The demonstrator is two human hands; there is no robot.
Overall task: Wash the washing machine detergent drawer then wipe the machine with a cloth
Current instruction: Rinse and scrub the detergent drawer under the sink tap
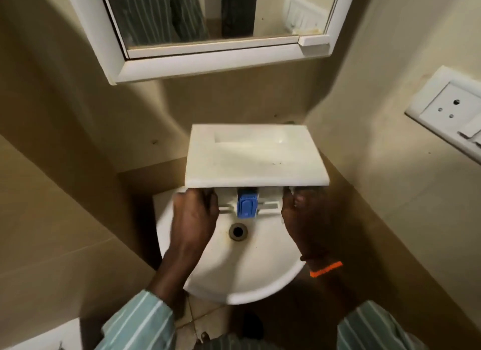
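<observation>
I hold the white detergent drawer (256,159) over a round white sink (234,266), with its front panel facing up toward me. A blue insert (246,205) shows in the drawer body below the panel's lower edge. My left hand (194,217) grips the drawer's left side. On the drawer's right side sits my right hand (303,214), with an orange band on that wrist. The sink's drain hole (237,231) lies just below the blue insert. No tap or running water is visible; the panel hides the back of the sink.
A white-framed mirror cabinet (208,55) hangs on the wall above. A white wall socket plate (450,110) is on the right wall. Beige tiled walls close in on both sides of the corner sink.
</observation>
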